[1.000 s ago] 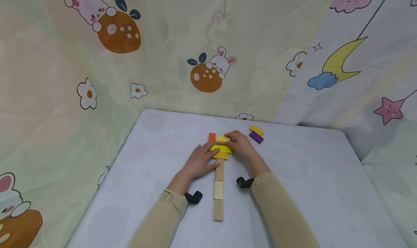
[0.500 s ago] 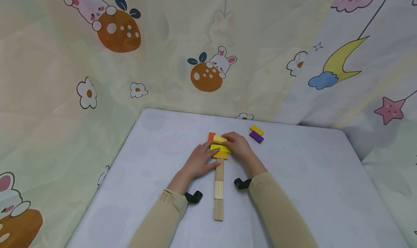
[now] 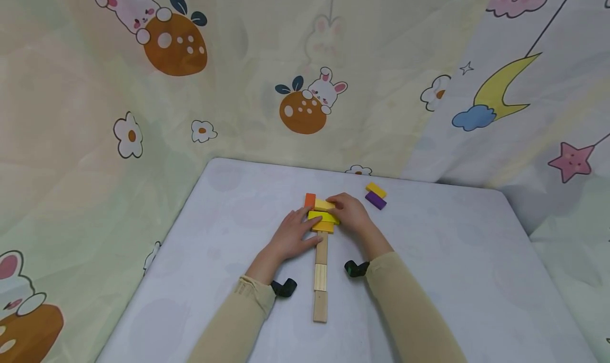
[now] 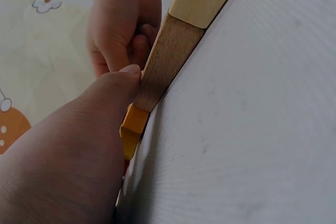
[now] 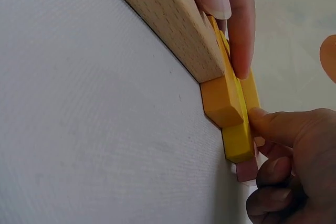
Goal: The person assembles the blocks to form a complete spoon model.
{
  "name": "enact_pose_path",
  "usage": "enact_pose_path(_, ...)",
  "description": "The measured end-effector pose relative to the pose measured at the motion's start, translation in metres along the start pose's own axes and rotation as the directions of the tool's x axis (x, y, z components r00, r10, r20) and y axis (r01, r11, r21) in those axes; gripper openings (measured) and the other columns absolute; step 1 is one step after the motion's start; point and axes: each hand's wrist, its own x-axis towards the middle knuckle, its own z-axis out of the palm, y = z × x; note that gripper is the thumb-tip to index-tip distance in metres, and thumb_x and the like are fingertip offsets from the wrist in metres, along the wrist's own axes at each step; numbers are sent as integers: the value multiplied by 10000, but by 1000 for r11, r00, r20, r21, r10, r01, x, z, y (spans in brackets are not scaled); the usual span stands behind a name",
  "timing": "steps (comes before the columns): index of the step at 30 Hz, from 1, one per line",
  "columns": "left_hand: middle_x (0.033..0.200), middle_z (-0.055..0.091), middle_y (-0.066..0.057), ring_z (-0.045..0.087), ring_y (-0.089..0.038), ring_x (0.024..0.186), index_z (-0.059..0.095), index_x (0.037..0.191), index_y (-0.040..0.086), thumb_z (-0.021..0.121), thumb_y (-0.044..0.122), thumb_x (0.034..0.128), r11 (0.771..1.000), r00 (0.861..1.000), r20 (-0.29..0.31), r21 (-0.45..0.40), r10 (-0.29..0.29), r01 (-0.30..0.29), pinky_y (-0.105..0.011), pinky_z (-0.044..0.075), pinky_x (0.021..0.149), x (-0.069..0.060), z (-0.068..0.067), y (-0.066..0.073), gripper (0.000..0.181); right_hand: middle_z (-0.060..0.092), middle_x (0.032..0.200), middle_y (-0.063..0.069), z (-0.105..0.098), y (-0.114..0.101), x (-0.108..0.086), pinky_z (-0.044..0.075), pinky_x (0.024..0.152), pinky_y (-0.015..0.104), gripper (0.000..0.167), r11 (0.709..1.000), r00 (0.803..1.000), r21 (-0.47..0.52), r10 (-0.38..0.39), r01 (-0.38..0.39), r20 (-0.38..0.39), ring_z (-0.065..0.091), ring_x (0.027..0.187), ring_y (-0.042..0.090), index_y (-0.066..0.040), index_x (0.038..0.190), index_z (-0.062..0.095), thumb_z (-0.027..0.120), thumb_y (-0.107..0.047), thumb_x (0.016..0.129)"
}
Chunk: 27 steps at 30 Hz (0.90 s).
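Note:
My right hand (image 3: 351, 214) pinches a pale yellow block (image 3: 324, 205) between thumb and fingers, at the far end of a row of blocks. That block lies against the right side of an upright-lying orange block (image 3: 310, 200). Just nearer is a bright yellow block (image 3: 316, 215) with slanted ends, then an orange-yellow block (image 3: 322, 227). My left hand (image 3: 289, 237) rests its extended fingertips on the bright yellow block and by the orange one; its thumb (image 4: 126, 74) lies beside a plain wooden block (image 4: 170, 51). In the right wrist view a pinkish block (image 5: 247, 170) shows beyond the yellow ones.
Plain wooden blocks (image 3: 321, 277) run end to end toward me between my forearms. A yellow block (image 3: 376, 189) and a purple block (image 3: 375, 200) lie together at the back right of the white table (image 3: 452, 246). A patterned cloth backdrop (image 3: 381, 87) stands behind.
My right hand first shifted the pale yellow block left, in front of the orange block, then slightly back right, so it now sits beside the orange block. My left hand stayed in place.

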Motion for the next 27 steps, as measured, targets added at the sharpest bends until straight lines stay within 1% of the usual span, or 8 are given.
enact_pose_path(4,1637,236,-21,251,-227,1502,417,1504,335,451,655,956,1000,1000,-3,-5,2,-2,-461,174,1252,0,-2,1,636,621,1272,22,-4,-3,-1,521,994,439,325,1000,999,-5,-4,4,36,585,1078,230,-204,1293,647,622,-278,977)
enact_pose_path(8,1634,245,-29,248,-227,1504,427,1501,325,478,633,956,1000,1000,0,-21,-1,1,-452,153,1257,-1,-2,1,628,624,1274,38,-7,-6,-1,512,990,441,330,1000,998,-8,-17,17,61,575,1059,234,-172,1298,648,596,-239,979)
enact_pose_path(13,1632,248,-30,254,-233,1501,427,1500,327,483,631,955,1000,1000,-1,-18,-6,6,-449,146,1259,0,-1,1,627,620,1283,33,-7,-6,0,494,1034,454,324,1000,997,-20,-8,10,72,572,1106,241,-172,1282,658,573,-186,970)
enact_pose_path(16,1636,245,-18,250,-241,1503,424,1503,323,482,631,956,1000,1000,-2,-10,-4,4,-457,158,1256,0,0,0,630,618,1289,34,-6,-5,1,480,1058,464,318,1000,998,-24,-3,5,69,571,1144,252,-175,1278,661,559,-176,978)
enact_pose_path(21,1645,241,54,222,-262,1517,409,1512,315,479,628,958,1000,1000,6,-2,3,-3,-466,170,1252,-1,-1,1,641,616,1316,47,-6,-5,-1,449,1095,476,326,1000,998,-21,-4,5,62,558,1224,268,-163,1301,649,528,-170,999)
enact_pose_path(24,1645,238,76,212,-264,1520,399,1517,317,466,632,961,1000,1000,12,10,5,-5,-464,170,1252,-1,-1,2,643,600,1357,50,-7,-3,-4,429,1113,488,341,1000,999,16,-4,3,47,538,1274,277,-177,1332,628,512,-183,1011)
enact_pose_path(27,1642,247,70,214,-267,1520,403,1516,311,466,630,962,1000,1000,10,12,9,-9,-465,175,1251,-1,-2,2,643,571,1403,34,-8,3,-9,422,1118,500,340,997,1000,78,19,-20,1,514,1310,279,-220,1348,610,511,-232,1023)
